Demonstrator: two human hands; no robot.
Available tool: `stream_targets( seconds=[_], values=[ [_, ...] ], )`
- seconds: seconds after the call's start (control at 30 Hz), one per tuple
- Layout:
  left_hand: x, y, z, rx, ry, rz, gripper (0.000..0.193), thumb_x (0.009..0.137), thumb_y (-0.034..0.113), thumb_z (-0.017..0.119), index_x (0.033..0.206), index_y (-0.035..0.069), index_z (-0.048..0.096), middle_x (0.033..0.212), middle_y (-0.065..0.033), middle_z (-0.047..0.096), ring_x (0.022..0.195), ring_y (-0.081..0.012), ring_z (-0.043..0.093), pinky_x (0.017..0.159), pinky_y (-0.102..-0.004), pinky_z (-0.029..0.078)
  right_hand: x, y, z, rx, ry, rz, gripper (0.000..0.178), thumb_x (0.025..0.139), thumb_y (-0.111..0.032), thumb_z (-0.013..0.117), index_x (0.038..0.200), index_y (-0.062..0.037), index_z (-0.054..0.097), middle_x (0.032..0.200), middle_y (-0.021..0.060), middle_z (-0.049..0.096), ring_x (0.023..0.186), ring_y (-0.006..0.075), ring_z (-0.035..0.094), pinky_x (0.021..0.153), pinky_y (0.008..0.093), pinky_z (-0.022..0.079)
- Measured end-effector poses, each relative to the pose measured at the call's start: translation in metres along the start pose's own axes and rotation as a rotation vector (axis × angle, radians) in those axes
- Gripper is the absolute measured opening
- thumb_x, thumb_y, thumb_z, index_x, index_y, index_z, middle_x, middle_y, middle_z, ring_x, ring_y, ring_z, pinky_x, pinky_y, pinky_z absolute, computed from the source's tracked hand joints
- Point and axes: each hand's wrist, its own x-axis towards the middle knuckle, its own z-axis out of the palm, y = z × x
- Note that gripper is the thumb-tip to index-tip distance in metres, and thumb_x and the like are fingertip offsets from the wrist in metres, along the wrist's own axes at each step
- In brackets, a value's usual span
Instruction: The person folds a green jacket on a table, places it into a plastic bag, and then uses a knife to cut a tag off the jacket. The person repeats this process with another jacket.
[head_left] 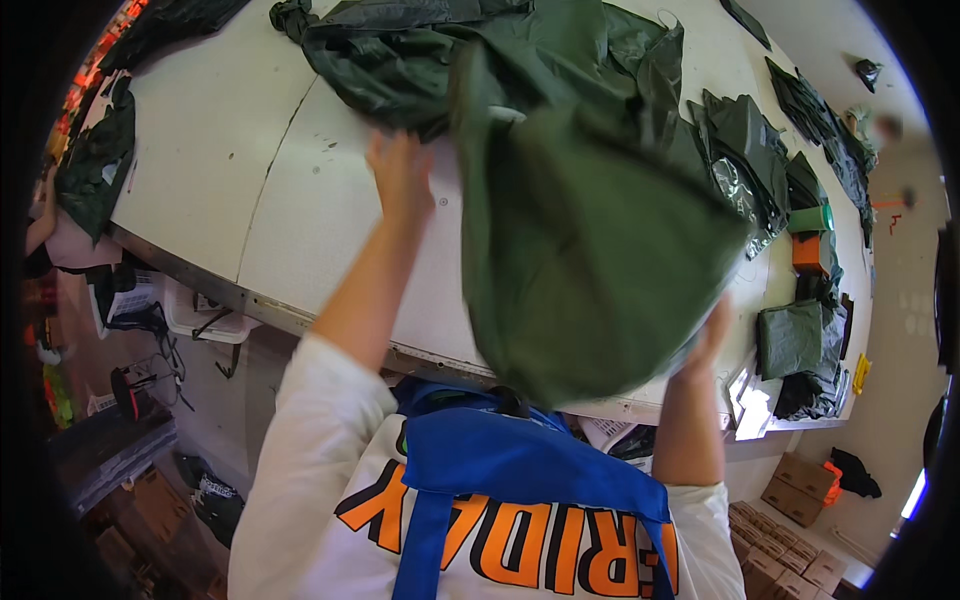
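Green cloth lifted over the near side of the table, one hand at each side of it.
The left hand is over the bare top, left of the cloth, fingers apart and empty—tips near the cloth's dark upper folds, contact not determinable. The right hand is at the cloth's lower right edge; its fingers are blurred and partly hidden—whether they pinch the edge cannot be told. The cloth hangs in a blurred flap, and more dark green material lies crumpled beyond it. To the right on the table: a green roll, an orange box and a folded bundle. Cartons are stacked at lower right.
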Motion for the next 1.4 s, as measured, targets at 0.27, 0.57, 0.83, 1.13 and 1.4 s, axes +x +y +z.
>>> stream_targets(
  seconds=[0.27,0.57,0.83,1.13,1.4],
  values=[
    [-0.187,-0.009,-0.036,0.272,-0.705,-0.1,0.047,0.092,0.025,0.055,0.131,0.002,0.043,0.125,-0.0093,0.052,0.111,-0.0216,0.052,0.097,-0.0333,0.042,-0.087,0.013,0.048,-0.034,-0.208,0.201,0.038,0.075,0.003,0.056,0.113,0.0023,0.053,0.083,0.0154,0.059,0.074,0.0276,0.059,0.074,0.0333,0.049],
    [-0.222,0.053,0.008,0.788,-0.689,0.49,0.041,0.089,0.021,0.058,0.125,0.003,0.048,0.119,-0.0089,0.055,0.105,-0.0201,0.055,0.093,-0.033,0.045,-0.044,-0.015,0.053,-0.119,-0.332,-0.088,0.082,0.058,0.001,0.066,0.135,-0.0035,0.039,0.106,0.0206,0.054,0.088,0.0362,0.059,0.069,0.0413,0.05],
    [-0.2,0.061,0.05,1.069,-0.499,0.574,0.036,0.087,0.017,0.061,0.119,0.003,0.053,0.113,-0.0086,0.058,0.1,-0.0188,0.057,0.089,-0.0328,0.047,-0.028,-0.019,0.042,0.244,-0.708,0.434,0.035,0.064,-0.006,0.073,0.093,0.0015,0.054,0.071,0.0075,0.059,0.064,0.0146,0.058,0.061,0.0292,0.046],
    [-0.215,0.088,0.034,0.077,-0.368,-0.101,0.026,0.081,0.016,0.067,0.103,0.01,0.056,0.095,0.0006,0.056,0.084,-0.012,0.054,0.074,-0.0295,0.047,-0.111,0.067,0.038,-0.416,0.137,-0.013,0.038,0.067,0.013,0.06,0.1,-0.0051,0.06,0.095,0.0107,0.062,0.089,0.0276,0.06,0.08,0.0318,0.046],
    [-0.259,0.051,-0.114,1.065,-0.84,-0.427,0.053,0.081,0.022,0.067,0.125,0.001,0.046,0.136,-0.0215,0.04,0.126,-0.0288,0.041,0.103,-0.0367,0.035,-0.15,0.113,-0.027,-0.392,-0.197,0.141,0.033,0.061,0.014,0.057,0.087,-0.0051,0.063,0.083,0.0099,0.059,0.086,0.0275,0.056,0.074,0.0356,0.047]
  ],
)
